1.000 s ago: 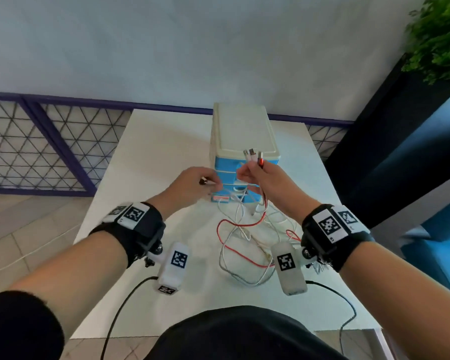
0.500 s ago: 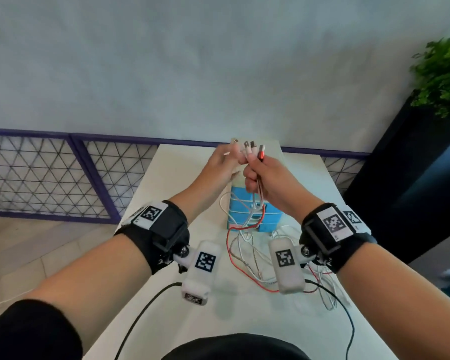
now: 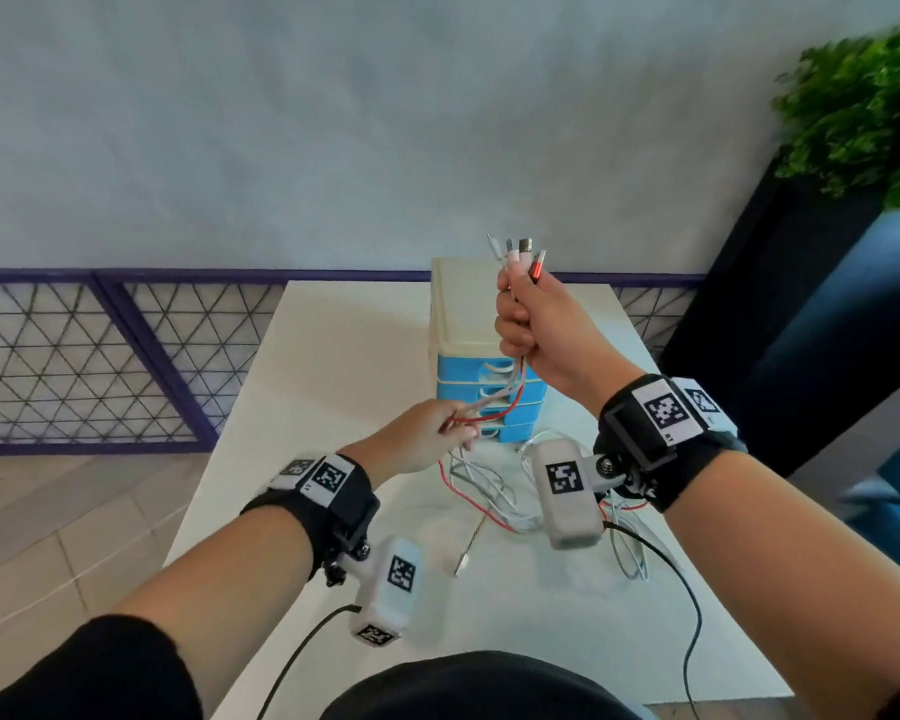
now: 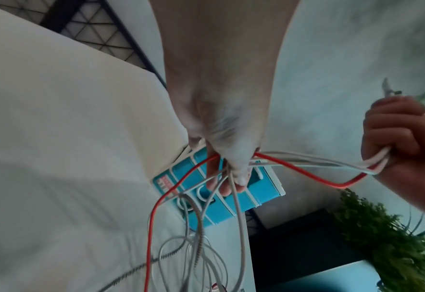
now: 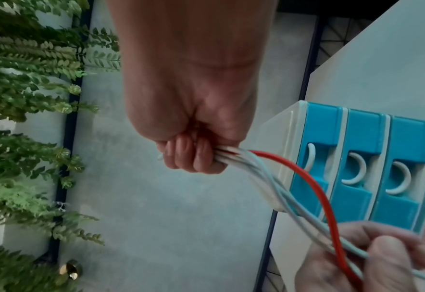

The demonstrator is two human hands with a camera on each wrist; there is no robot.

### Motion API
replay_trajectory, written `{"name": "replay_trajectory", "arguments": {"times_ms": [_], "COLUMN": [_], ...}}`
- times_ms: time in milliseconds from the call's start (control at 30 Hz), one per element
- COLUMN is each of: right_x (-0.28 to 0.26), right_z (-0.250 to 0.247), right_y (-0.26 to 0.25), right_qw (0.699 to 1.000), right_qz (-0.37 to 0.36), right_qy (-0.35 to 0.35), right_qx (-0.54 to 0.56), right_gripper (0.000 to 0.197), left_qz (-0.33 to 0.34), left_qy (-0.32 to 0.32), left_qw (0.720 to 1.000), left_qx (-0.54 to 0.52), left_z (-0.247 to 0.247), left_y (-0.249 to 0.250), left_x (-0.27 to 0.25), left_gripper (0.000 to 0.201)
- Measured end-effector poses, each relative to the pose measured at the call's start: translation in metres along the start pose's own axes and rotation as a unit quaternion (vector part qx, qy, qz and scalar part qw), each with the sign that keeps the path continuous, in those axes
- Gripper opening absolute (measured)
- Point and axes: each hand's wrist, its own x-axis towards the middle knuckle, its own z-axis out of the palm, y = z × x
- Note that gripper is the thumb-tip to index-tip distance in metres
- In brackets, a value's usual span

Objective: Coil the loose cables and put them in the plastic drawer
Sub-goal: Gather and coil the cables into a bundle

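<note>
Your right hand (image 3: 533, 324) is fisted round the cables (image 3: 505, 389), plug ends up, above the plastic drawer (image 3: 489, 402). Your left hand's (image 3: 422, 433) fingers (image 4: 239, 173) pinch the strands lower down, apparently loosely. The tails lie tangled on the desk (image 3: 333, 356). Draw the tails straight and even before the first loop.

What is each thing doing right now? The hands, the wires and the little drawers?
right hand: raised, gripping the cable ends in a fist
left hand: lower, fingers round the cables
red cable: stretched between both hands, uncoiled
white cables: uncoiled, loose tails on the table
drawer unit: upright, blue drawers all closed
</note>
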Motion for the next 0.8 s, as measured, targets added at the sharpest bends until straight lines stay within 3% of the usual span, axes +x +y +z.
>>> {"name": "replay_trajectory", "arguments": {"times_ms": [133,233,333,433,500,567,667,733,800], "right_x": [-0.003,-0.001,0.001,0.004,0.006,0.007,0.009,0.01,0.008], "right_z": [0.0,0.0,-0.003,-0.004,-0.004,-0.004,-0.006,-0.009,-0.009], "right_y": [0.011,0.015,0.014,0.013,0.013,0.013,0.013,0.013,0.014], "right_qw": [0.999,0.998,0.998,0.998,0.998,0.997,0.996,0.996,0.996], "right_qz": [-0.011,-0.016,-0.015,-0.013,-0.014,-0.019,-0.02,-0.019,-0.014], "right_qy": [0.016,0.026,0.03,0.033,0.038,0.047,0.063,0.067,0.067], "right_qx": [-0.045,-0.053,-0.047,-0.051,-0.056,-0.059,-0.061,-0.056,-0.055], "right_gripper": [0.029,0.029,0.028,0.028,0.028,0.027,0.026,0.026,0.026], "left_qz": [0.004,0.028,-0.02,-0.051,-0.072,-0.107,-0.148,-0.15,-0.149], "left_qy": [0.045,0.121,0.216,0.301,0.327,0.294,0.162,0.1,0.072], "left_qw": [0.996,0.984,0.968,0.95,0.939,0.946,0.975,0.983,0.986], "left_qx": [-0.083,-0.128,-0.128,-0.072,-0.074,-0.09,-0.043,0.032,0.038], "left_z": [0.008,0.008,0.006,0.015,0.023,0.029,0.034,0.041,0.048], "left_y": [-0.009,-0.011,-0.02,-0.028,-0.027,-0.027,-0.031,-0.037,-0.036], "left_x": [0.003,0.0,-0.012,-0.025,-0.03,-0.031,-0.032,-0.032,-0.028], "left_gripper": [0.013,0.032,0.039,0.032,0.033,0.04,0.063,0.052,0.026]}}
